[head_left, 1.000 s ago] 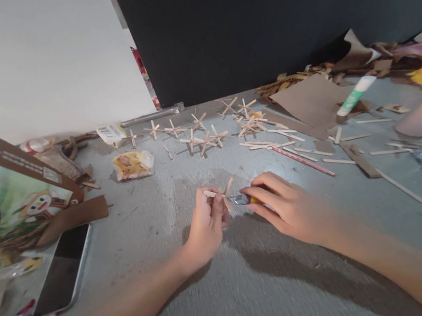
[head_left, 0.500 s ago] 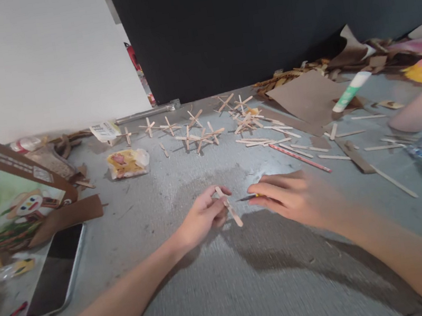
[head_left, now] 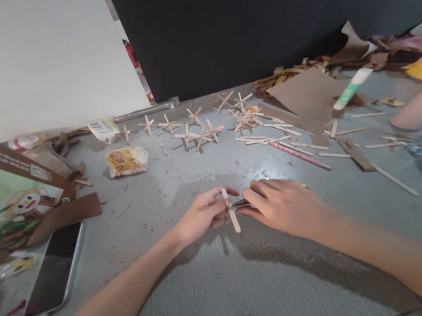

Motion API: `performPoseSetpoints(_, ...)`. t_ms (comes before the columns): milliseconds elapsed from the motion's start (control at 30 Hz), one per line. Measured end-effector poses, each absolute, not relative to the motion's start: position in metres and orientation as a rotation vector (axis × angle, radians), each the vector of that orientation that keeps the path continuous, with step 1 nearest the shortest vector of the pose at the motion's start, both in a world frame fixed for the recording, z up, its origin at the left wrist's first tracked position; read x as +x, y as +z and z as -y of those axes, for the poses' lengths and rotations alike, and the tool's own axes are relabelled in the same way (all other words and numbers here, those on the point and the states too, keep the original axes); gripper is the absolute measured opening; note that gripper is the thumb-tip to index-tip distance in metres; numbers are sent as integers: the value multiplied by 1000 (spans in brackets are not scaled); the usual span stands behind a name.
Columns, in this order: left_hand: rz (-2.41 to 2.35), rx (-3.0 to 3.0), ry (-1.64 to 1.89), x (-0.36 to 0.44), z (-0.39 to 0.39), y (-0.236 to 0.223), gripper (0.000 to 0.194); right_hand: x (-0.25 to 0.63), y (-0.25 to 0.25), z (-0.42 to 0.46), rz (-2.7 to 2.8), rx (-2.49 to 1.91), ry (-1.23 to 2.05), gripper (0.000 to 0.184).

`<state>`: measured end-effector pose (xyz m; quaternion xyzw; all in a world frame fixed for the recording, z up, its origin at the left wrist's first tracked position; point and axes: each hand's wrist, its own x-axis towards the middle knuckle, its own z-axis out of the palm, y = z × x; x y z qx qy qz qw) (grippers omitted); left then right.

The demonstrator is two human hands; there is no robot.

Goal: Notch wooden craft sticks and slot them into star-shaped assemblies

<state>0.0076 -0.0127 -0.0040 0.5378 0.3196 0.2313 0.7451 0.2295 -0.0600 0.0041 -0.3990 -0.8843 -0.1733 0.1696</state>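
Behind everything, a dark panel (head_left: pixel 253 18) stands at the back of the grey counter (head_left: pixel 201 298), which carries star-shaped stick pieces (head_left: pixel 201 135) and, to their right, loose sticks (head_left: pixel 254 140). Nearer, the right hand (head_left: pixel 284 202) has its fingers bent together, pinching a slim tool, while the left hand (head_left: pixel 198 217) pinches a wooden stick (head_left: pixel 235 222) near its middle, index finger reaching past it. The stick is between the 2 hands, raised above the counter. Smallest, the tool's narrow blade (head_left: pixel 241 203) points at the stick's middle; it seems to touch there, though the contact is too small to be sure. Working well here calls for a firm pinch close to the blade, that index finger kept off its line, and short, light strokes, since thin wood could split or let the edge skid.
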Motion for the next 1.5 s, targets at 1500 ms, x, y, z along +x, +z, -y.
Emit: performPoseSetpoints(1500,-667,1136,484,8,11,-5,34,226,4,57,2551,-1127,-733,39)
